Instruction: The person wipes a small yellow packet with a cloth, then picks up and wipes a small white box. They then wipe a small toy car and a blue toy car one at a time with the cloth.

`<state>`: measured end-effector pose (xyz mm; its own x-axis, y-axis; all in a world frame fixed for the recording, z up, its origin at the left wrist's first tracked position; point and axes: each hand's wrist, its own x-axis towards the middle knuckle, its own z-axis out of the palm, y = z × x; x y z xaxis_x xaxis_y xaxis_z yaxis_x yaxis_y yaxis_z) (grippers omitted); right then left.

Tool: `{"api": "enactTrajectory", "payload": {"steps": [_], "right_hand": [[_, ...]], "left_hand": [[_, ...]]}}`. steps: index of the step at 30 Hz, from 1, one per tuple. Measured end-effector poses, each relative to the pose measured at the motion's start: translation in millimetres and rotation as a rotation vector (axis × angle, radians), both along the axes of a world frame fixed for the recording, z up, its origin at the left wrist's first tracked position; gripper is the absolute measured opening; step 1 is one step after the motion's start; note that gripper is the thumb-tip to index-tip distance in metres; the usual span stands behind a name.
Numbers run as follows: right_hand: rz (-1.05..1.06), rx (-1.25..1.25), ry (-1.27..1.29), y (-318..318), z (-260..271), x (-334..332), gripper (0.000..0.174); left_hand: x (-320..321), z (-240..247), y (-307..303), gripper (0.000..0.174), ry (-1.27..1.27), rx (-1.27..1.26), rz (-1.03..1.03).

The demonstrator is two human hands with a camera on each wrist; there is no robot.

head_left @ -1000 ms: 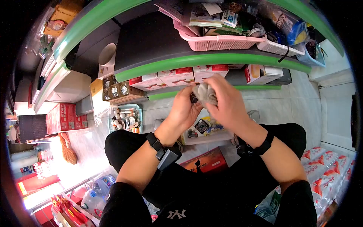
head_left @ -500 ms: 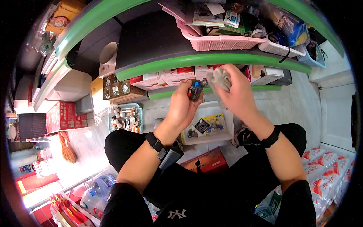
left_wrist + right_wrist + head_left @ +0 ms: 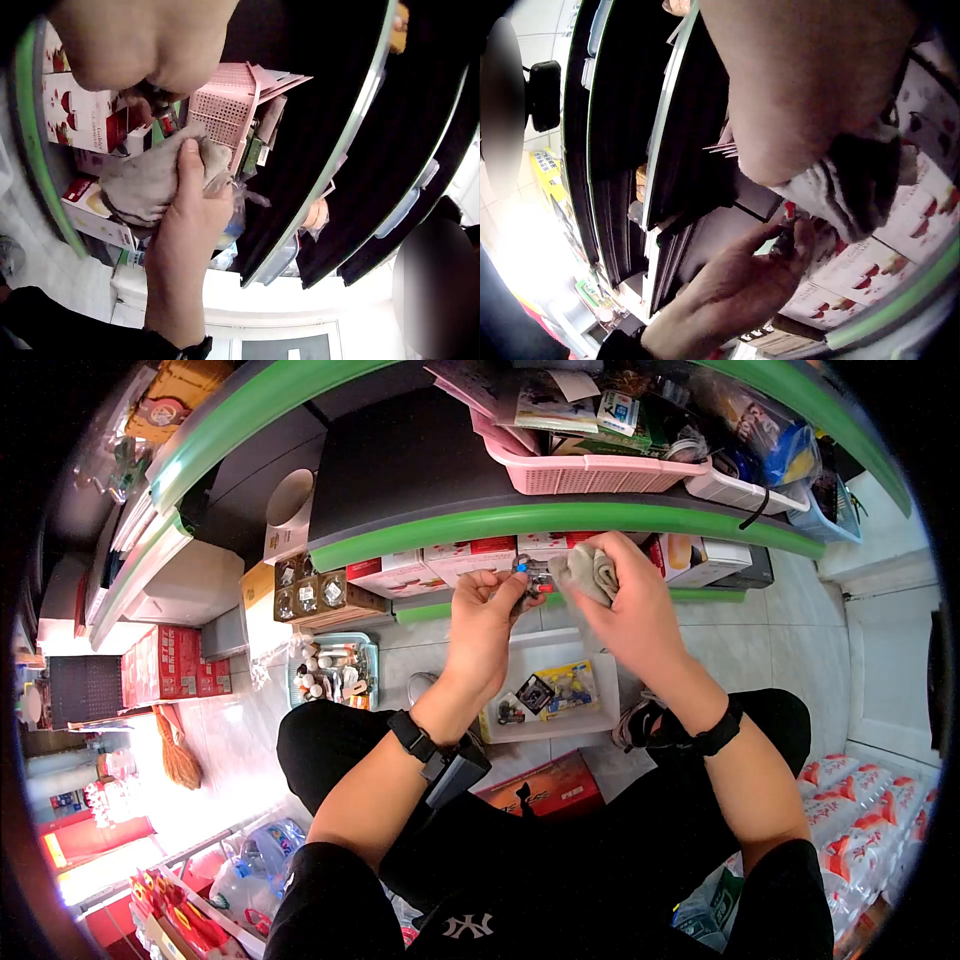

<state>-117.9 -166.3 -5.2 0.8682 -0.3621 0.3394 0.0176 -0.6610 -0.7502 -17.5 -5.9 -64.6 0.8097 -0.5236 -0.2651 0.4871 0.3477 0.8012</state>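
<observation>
The left hand point(image 3: 482, 622) pinches a small dark item point(image 3: 527, 582) with blue and red parts between thumb and fingers, in front of the lower shelf. Just right of it, the right hand point(image 3: 640, 605) grips a bunched grey cloth point(image 3: 588, 573). In the left wrist view the thumb of the right hand point(image 3: 187, 217) presses on the cloth point(image 3: 146, 180). The right wrist view has the left hand point(image 3: 735, 289) holding the dark item point(image 3: 784, 241) close beside the striped cloth point(image 3: 847, 191); its details are partly hidden by fingers.
Below the hands a white bin point(image 3: 550, 732) holds small packages. A blue tray point(image 3: 372, 672) of small goods lies left on the floor. Green-edged shelves point(image 3: 450, 525) stand ahead, with a pink basket point(image 3: 600, 475) and boxes. Bottled drinks point(image 3: 860, 810) are at the right, a broom point(image 3: 178, 755) at the left.
The hands have moved apart from their earlier contact, the cloth going right with the right hand. The dark item has turned in the left fingers and shows its red part to the right.
</observation>
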Motion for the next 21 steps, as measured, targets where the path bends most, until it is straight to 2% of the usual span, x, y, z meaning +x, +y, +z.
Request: {"api": "enactTrajectory", "payload": {"steps": [2, 5, 8, 12, 15, 20, 21], "right_hand": [[0.033, -0.069, 0.013, 3.7, 5.9, -1.3, 0.039], [0.035, -0.157, -0.012, 5.0, 7.6, -1.0, 0.038], [0.023, -0.222, 0.010, -2.0, 3.2, 0.8, 0.038], [0.013, -0.174, 0.127, -2.4, 3.2, -1.5, 0.040], [0.072, -0.179, 0.120, -0.5, 6.2, -3.4, 0.042], [0.063, -0.214, -0.038, 3.9, -0.3, -1.2, 0.041], [0.065, -0.219, -0.071, 4.9, -0.1, -0.1, 0.041]], "left_hand": [[-1.4, -2.2, -1.1, 0.009, -0.024, 0.004, -0.017], [-9.6, 19.1, -1.8, 0.007, 0.071, 0.011, 0.004], [-5.0, 22.0, 2.7, 0.031, 0.027, -0.002, -0.146], [-5.7, 20.1, 5.3, 0.028, 0.016, -0.002, -0.232], [-3.6, 20.6, 10.0, 0.026, 0.079, -0.058, -0.260], [-4.5, 23.6, 10.7, 0.025, 0.269, -0.195, -0.264], [-5.7, 27.1, 9.7, 0.026, 0.332, -0.210, -0.215]]}}
